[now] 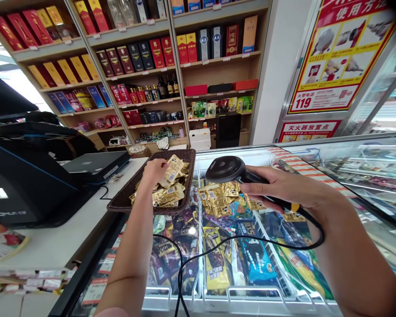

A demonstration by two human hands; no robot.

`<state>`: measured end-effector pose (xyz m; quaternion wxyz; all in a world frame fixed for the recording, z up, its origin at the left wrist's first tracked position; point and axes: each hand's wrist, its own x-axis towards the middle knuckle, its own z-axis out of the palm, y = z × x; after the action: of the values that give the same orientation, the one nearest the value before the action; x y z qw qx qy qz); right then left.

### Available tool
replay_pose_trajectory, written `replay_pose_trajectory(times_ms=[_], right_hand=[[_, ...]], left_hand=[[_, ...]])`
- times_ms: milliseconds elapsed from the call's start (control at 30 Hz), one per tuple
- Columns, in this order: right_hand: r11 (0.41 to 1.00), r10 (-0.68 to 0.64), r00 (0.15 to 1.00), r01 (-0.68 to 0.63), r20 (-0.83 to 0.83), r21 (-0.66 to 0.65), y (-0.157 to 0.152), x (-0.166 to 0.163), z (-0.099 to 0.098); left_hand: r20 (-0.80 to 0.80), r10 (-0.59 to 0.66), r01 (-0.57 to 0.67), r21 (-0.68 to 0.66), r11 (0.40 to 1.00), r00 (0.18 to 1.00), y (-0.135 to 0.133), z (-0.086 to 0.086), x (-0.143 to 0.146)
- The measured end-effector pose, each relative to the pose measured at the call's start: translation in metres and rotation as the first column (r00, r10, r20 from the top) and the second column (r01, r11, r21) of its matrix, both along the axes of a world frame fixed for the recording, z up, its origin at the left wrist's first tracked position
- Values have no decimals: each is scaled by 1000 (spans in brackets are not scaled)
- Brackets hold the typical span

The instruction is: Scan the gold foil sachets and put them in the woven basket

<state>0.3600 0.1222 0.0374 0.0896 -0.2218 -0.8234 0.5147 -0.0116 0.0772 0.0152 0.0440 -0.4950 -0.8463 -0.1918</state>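
My right hand is wrapped round the handle of a black barcode scanner, whose head points left over the freezer's glass top. Its cable loops down below my wrist and across the glass. With closed fingers my left hand pinches a gold foil packet over a brown woven basket. More gold packets are heaped inside that basket. Under the scanner, a loose pile of similar gold packets rests on the glass, partly covered by the scanner and my right hand.
Below the glass, wire compartments hold ice cream packages. A counter at left carries a flat grey scale-like device and a black checkout machine. Shelves of boxed bottles line the back wall; a red and yellow poster hangs at right.
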Motion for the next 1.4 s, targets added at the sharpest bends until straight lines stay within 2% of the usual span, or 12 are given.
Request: replay_pose_trajectory(times_ms=[133, 233, 300, 367, 467, 600, 800, 933, 1067, 1200, 1300, 1400], right_hand=[[1000, -1, 1000, 1, -26, 8, -1, 0, 1], [1000, -3, 999, 3, -42, 7, -2, 0, 2], [1000, -3, 999, 4, -45, 7, -3, 0, 3], [1000, -3, 999, 3, -42, 10, -3, -1, 3], [1000, -14, 999, 14, -36, 16, -4, -1, 5], [999, -26, 999, 28, -45, 31, -5, 1, 8], [998, -38, 998, 40, -49, 49, -4, 9, 11], [998, -36, 997, 39, -63, 54, -3, 12, 12], [998, -39, 995, 44, -89, 48, -2, 14, 12], [997, -60, 993, 64, -102, 37, -2, 15, 12], [997, -69, 990, 73, -120, 23, -2, 15, 12], [997, -76, 986, 78, -146, 12, -3, 14, 12]], left_hand=[[-21, 137, -133, 126, 983, 990, -12, -1, -38], [-11, 254, -237, 327, 915, 967, -16, -1, -42], [-40, 273, -223, 470, 854, 961, -14, 1, -31], [-49, 175, -123, 529, 840, 983, -7, 2, -12], [46, -143, 109, 438, 892, 989, 9, -6, 29], [274, -452, 418, 175, 891, 849, 23, -46, 90], [110, -497, 509, -192, 839, 861, 30, -102, 131], [92, -460, 469, -201, 860, 883, 35, -104, 126], [169, -461, 474, -48, 879, 871, 37, -91, 123], [491, -504, 448, 236, 862, 711, 35, -74, 117], [748, -515, 301, 421, 856, 419, 34, -59, 111], [826, -533, 91, 526, 846, 182, 33, -43, 106]])
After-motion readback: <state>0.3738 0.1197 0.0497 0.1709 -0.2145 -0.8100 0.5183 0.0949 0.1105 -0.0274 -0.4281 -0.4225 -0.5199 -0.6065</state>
